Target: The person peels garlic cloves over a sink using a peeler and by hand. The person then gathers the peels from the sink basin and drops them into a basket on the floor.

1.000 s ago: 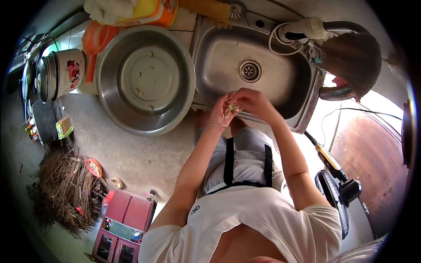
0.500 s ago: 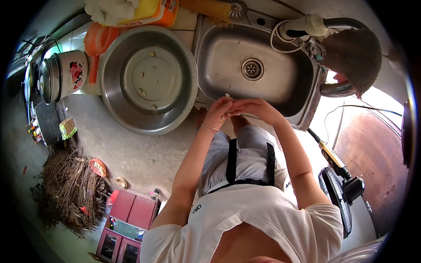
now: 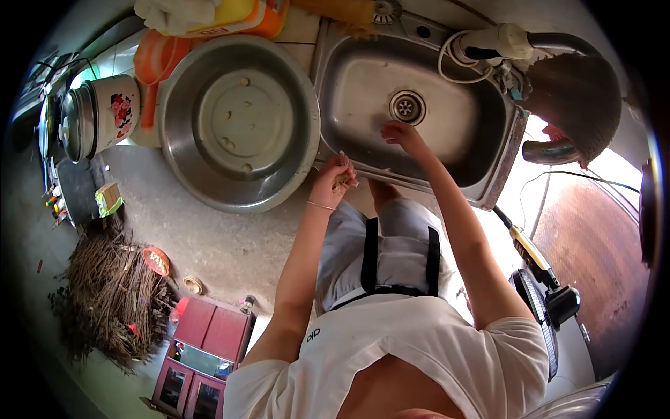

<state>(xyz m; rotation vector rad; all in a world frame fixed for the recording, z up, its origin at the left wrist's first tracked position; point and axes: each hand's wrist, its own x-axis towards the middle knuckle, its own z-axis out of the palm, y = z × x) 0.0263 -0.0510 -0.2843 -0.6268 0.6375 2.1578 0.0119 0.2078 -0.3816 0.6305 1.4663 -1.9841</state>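
Observation:
My left hand (image 3: 335,179), with a thin band at its wrist, is closed around small pale pieces that look like garlic cloves or their skins. It is between the large metal basin (image 3: 169,133) and the sink (image 3: 349,91), near their front edges. Over the front part of the sink, close to the drain, is my right hand (image 3: 403,134). Its fingers are curled together; what they hold, if anything, is hidden. Several small pale cloves (image 3: 228,143) lie scattered on the bottom of the basin.
Left of the basin are an orange ladle (image 3: 149,105) and a flowered pot (image 3: 117,112). A yellow-orange container (image 3: 258,17) stands behind it. A faucet hose (image 3: 488,43) is at the sink's right corner. Brushwood (image 3: 115,300), a red cabinet (image 3: 213,328) and a fan (image 3: 537,314) are lower down.
My hands were together at the sink's front edge. Now my right hand has moved away over the sink, and my left hand has shifted slightly left, still holding the pale pieces.

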